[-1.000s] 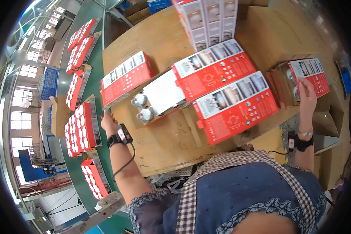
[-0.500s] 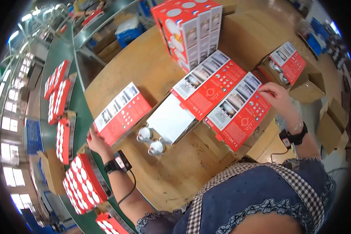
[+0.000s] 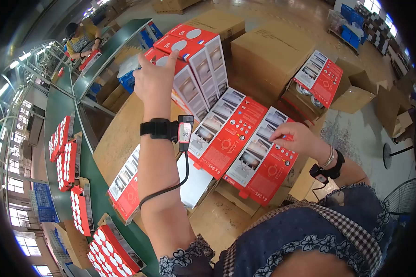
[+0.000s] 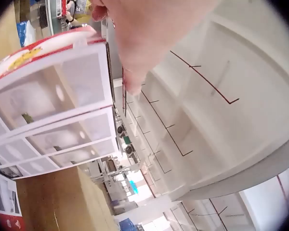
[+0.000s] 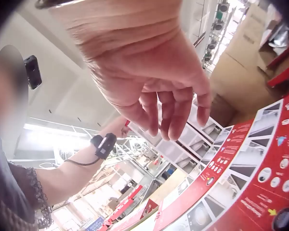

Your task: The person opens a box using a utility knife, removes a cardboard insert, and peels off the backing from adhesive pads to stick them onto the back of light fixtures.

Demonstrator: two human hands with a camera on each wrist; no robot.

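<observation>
My left hand [image 3: 156, 81] reaches up to the tall stack of red-and-white printed boxes [image 3: 208, 69], thumb and fingers spread at the nearest box's top. In the left wrist view a finger points down beside the edge of that printed box [image 4: 53, 106]. Over the lid flap of a red printed carton [image 3: 263, 159], my right hand [image 3: 298, 140] hangs with loosely curled fingers. Nothing shows between those fingers in the right wrist view [image 5: 159, 101]. Another red printed flap [image 3: 229, 134] lies alongside. My left forearm hides part of the red box [image 3: 125, 189] at the left.
Red boxes with white circles [image 3: 108, 251] line the green conveyor [image 3: 85, 161] at left. Large brown cartons [image 3: 268, 48] stand behind the table. A red-flapped carton [image 3: 319, 76] sits at far right. Another person [image 3: 81, 41] works at the far conveyor.
My left hand has left the red box at the left and risen to the tall stack. My right hand has moved from the far-right carton to above the nearer red flap. The head view has shifted.
</observation>
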